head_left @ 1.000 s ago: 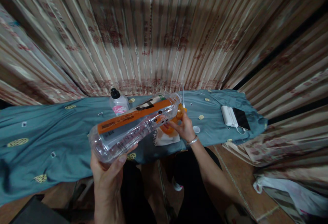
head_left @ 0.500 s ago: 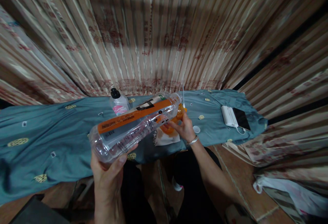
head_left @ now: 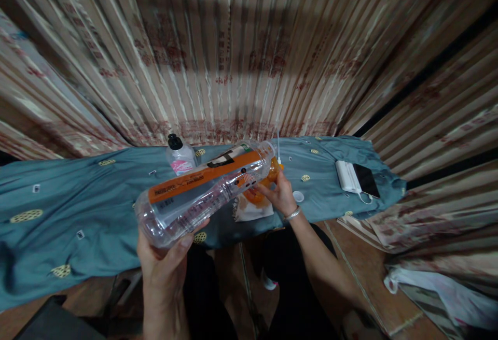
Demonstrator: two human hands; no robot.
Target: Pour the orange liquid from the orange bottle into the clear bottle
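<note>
My left hand [head_left: 167, 262] is wrapped round the base of a large clear plastic bottle [head_left: 210, 192] with an orange and grey label. The bottle tilts, its neck pointing up and to the right. My right hand [head_left: 280, 195] grips an orange see-through bottle [head_left: 274, 170], partly hidden behind the large bottle's neck. The clear bottle's mouth is close to the orange bottle's top; whether they touch I cannot tell. Beneath them lies a stained white cloth [head_left: 254, 211]. A small white cap [head_left: 298, 196] rests just right of my right wrist.
A clear bottle with a black cap [head_left: 181, 156] stands behind on the teal patterned cloth [head_left: 97, 210]. A white power bank [head_left: 348, 176] and a black phone [head_left: 366, 180] lie at the right, joined by a cable. Striped curtains [head_left: 233, 60] hang close behind.
</note>
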